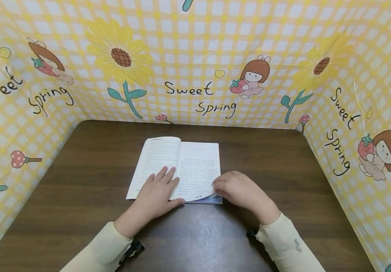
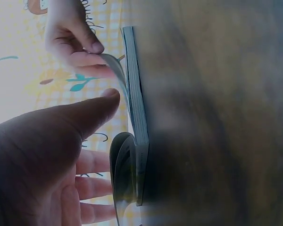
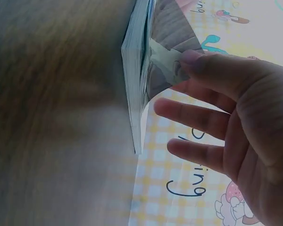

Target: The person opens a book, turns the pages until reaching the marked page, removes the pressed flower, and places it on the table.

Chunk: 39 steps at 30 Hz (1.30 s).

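Observation:
An open book (image 1: 199,162) with printed text lies on the dark wooden table, a little left of the middle. My left hand (image 1: 159,192) rests with spread fingers over the left page near the spine, its thumb at the book's lower edge. At the lower right corner my right hand (image 1: 238,190) pinches a page between thumb and fingers. That page's corner is lifted and curls up, baring a bluish picture (image 1: 214,198) beneath. In the right wrist view the raised page (image 3: 172,52) shows a grey picture on its underside, and the thumb presses on it.
The brown table (image 1: 90,170) runs out on both sides of the book. Yellow checked cloth (image 1: 195,49) with sunflowers and lettering stands around its back and sides. A black strap (image 1: 132,252) shows at the left sleeve, and another dark piece (image 1: 251,234) at the right sleeve.

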Tool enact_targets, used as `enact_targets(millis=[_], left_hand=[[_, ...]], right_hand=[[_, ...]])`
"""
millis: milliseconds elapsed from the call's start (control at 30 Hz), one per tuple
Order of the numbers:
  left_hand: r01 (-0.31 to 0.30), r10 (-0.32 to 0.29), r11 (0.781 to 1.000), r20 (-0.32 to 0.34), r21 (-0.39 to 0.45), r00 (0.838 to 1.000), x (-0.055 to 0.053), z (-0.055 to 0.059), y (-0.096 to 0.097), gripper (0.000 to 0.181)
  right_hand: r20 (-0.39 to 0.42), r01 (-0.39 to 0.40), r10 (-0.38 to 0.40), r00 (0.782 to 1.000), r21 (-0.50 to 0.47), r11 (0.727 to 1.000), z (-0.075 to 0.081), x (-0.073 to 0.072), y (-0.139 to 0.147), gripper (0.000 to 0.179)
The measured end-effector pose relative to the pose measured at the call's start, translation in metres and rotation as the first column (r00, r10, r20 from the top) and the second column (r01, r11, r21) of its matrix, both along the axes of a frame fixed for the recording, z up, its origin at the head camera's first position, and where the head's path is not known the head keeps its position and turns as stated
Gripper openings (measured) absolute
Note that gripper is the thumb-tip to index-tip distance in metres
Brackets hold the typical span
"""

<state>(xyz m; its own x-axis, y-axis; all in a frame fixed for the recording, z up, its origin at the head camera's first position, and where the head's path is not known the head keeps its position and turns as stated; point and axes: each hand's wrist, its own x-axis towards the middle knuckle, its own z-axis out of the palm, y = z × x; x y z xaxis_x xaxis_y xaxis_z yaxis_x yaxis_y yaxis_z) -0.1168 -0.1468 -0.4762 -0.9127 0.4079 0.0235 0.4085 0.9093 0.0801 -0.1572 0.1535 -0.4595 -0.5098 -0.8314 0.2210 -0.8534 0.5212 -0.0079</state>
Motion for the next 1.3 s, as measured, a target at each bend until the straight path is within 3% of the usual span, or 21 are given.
enact_targets(millis=[267, 633, 867, 1033, 1167, 1300], left_hand=[[-0.015, 0.015, 1.000, 0.002, 0.002, 1.000, 0.0004, -0.0001, 0.0022, 0.082], [-0.023, 0.023, 1.000, -0.029, 0.007, 0.999, 0.0015, 0.0004, 0.0037, 0.067], [-0.026, 0.026, 1.000, -0.028, 0.007, 0.999, 0.0013, 0.0006, 0.0036, 0.059], [-0.029, 0.030, 0.999, -0.037, 0.022, 0.999, 0.0006, -0.0006, 0.0031, 0.053], [-0.042, 0.045, 0.998, -0.048, 0.053, 0.998, 0.0002, -0.0007, 0.0028, 0.063], [-0.045, 0.055, 0.993, -0.089, 0.110, 0.994, -0.0003, -0.0012, 0.0017, 0.088]], right_hand=[[-0.068, 0.019, -0.024, 0.997, -0.077, 0.997, 0.0034, 0.0000, 0.0008, 0.007], [-0.122, 0.039, -0.058, 0.991, -0.157, 0.987, 0.0027, -0.0029, 0.0022, 0.006], [-0.144, 0.116, -0.145, 0.979, -0.189, 0.975, 0.0024, -0.0060, 0.0041, 0.029], [-0.119, 0.136, -0.159, 0.980, -0.181, 0.974, 0.0028, -0.0087, 0.0047, 0.045], [-0.086, 0.153, -0.167, 0.982, -0.149, 0.977, 0.0018, -0.0097, 0.0052, 0.048], [-0.054, 0.176, -0.182, 0.982, -0.105, 0.979, -0.0003, -0.0095, 0.0050, 0.050]])
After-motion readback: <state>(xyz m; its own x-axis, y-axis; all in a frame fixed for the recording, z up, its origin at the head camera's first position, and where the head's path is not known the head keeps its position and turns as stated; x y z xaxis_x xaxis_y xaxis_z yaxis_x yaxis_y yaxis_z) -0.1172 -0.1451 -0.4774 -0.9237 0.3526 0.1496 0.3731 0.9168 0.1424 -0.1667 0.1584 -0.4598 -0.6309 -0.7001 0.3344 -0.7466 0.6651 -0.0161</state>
